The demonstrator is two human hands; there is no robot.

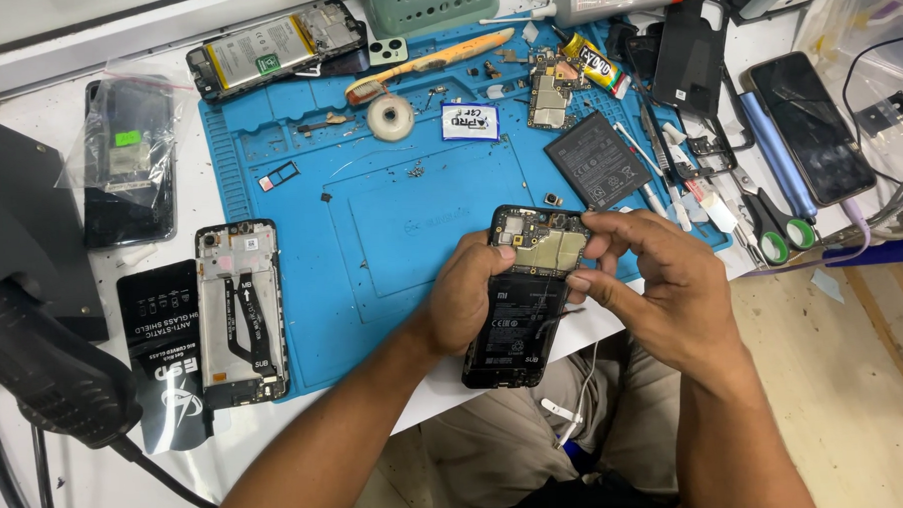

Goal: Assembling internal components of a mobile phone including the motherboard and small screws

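In the head view, we held an opened phone [526, 293] with its back cover off over the near edge of the blue work mat [371, 237]. Our left hand [470, 301] was clamped around the phone's left side, thumb pressed on the upper part. Our right hand [653, 282] had its fingertips pinched together at the phone's right edge, beside the exposed board and metal shield; whether they gripped a small part we could not tell. We judged the phone light and stiff but fragile where the board and cables lay bare, so the frame edges were the safe hold. A loose battery [596, 160] lay far right on the mat, scissors [776, 223] further right, and a bare phone frame [240, 311] to the left.
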